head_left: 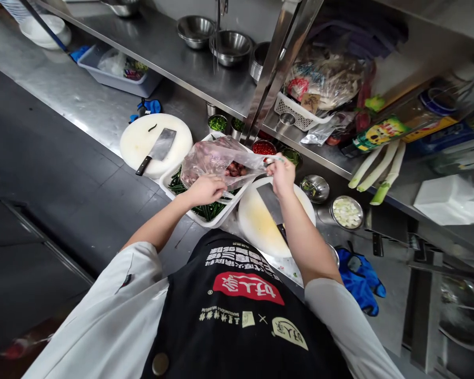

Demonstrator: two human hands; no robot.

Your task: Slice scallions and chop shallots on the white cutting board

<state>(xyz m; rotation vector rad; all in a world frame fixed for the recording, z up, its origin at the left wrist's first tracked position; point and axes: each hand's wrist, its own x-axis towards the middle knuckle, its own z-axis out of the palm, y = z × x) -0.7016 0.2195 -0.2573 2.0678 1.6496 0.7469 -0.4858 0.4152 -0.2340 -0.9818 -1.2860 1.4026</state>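
A clear plastic bag (209,158) with dark reddish pieces inside lies over a white tub (217,220) of long green vegetables (209,209). The near edge of the bag's mouth is gripped by my left hand (206,189), fingers closed. My right hand (282,171) pinches the bag's other side and pulls it to the right, so the mouth stands spread. Below my right forearm sits a round white cutting board (256,223) with a yellow stain. A cleaver (270,200) rests on it, partly hidden by my arm.
Another round board (136,139) with a cleaver (163,146) is at the left. Metal cups of chopped greens (217,123) and a bowl of red pieces (264,147) stand behind the tub. Blue gloves (359,279) lie at the right. A steel shelf (181,73) overhangs the counter.
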